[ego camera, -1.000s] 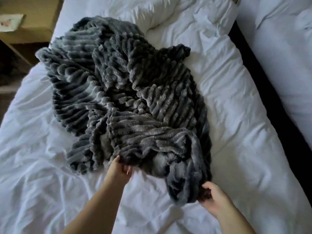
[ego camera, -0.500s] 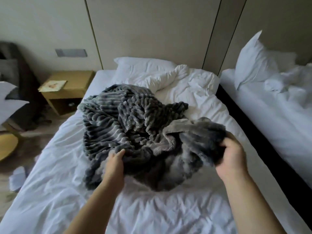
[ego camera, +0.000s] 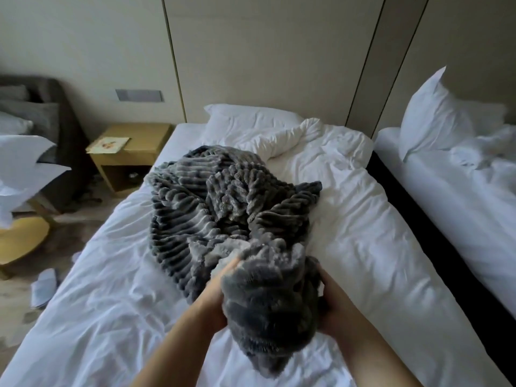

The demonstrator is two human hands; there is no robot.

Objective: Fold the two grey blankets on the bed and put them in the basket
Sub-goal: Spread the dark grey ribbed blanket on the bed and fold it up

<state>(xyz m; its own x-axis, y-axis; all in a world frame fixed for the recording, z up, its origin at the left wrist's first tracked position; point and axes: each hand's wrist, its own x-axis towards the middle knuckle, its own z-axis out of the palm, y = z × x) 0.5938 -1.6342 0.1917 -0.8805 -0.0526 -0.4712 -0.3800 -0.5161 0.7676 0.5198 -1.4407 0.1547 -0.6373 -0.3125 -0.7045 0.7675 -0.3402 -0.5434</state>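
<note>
A heap of grey ribbed plush blanket [ego camera: 212,208] lies crumpled across the middle of the white bed [ego camera: 371,247]. Where one blanket ends and the other begins I cannot tell. Its near end [ego camera: 268,303] is bunched up and lifted towards me. My left hand [ego camera: 216,291] grips that bunch from the left, fingers buried in the pile. My right hand [ego camera: 332,300] grips it from the right. No basket is in view.
White pillows [ego camera: 251,118] and a rumpled duvet [ego camera: 307,138] lie at the bed's head. A wooden nightstand [ego camera: 131,152] stands left of the bed, a second white bed [ego camera: 460,191] on the right across a dark gap. Papers and clutter lie on the floor [ego camera: 44,286] at left.
My view has risen from the bed to the room. Both hands have drawn the blanket's near end together and lifted it towards me; the right hand came down and in from the right.
</note>
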